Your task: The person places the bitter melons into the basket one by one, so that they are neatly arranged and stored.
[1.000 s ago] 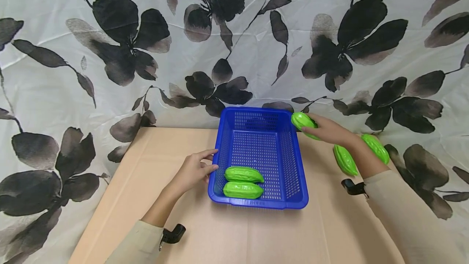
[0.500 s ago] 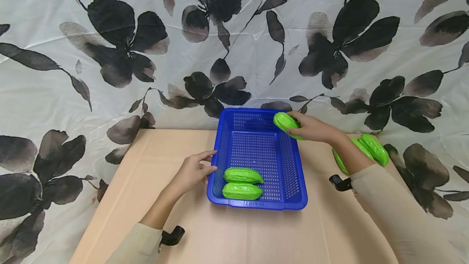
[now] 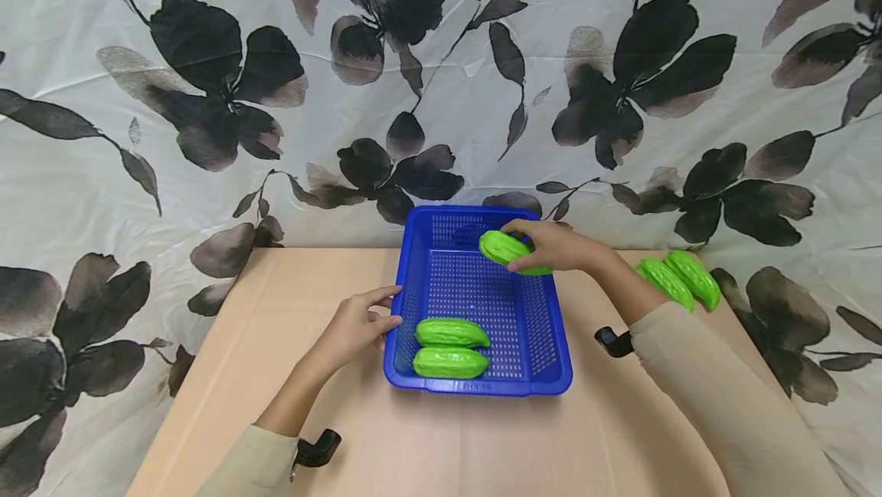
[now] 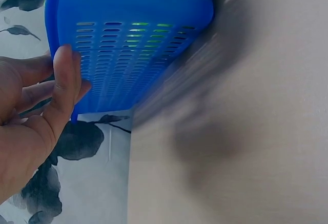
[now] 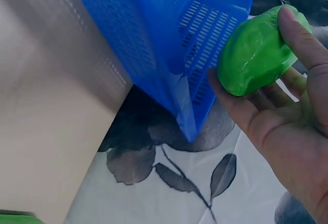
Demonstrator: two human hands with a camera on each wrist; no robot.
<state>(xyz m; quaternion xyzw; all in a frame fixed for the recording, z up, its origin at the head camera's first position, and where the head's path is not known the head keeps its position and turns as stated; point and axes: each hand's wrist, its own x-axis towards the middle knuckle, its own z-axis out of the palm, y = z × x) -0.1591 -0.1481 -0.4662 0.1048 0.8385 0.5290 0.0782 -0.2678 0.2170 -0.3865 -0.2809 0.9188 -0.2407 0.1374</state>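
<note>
My right hand point(image 3: 551, 246) grips a bright green bitter melon point(image 3: 504, 248) between thumb and fingers, above the far right part of a blue plastic basket point(image 3: 478, 387). The right wrist view shows this bitter melon point(image 5: 259, 49) held up beside the basket's rim, with my thumb across its top. My left hand point(image 3: 354, 325) holds the basket's left rim. From the left wrist view, its fingers lie at the rim and against the slotted outer wall point(image 4: 115, 44). Two more bitter melons point(image 3: 451, 332) lie side by side in the basket's near left part.
Two bitter melons point(image 3: 678, 279) lie together at the table's far right edge. The light wooden table point(image 3: 517, 443) meets a white cloth point(image 3: 227, 206) printed with dark flowers at the back. A black wrist camera point(image 3: 318, 449) sits on the left wrist, another point(image 3: 613, 342) on the right.
My right hand has carried the bitter melon left, from beyond the basket's right rim to above its inside. My left hand stays at the left rim. The view has shifted slightly.
</note>
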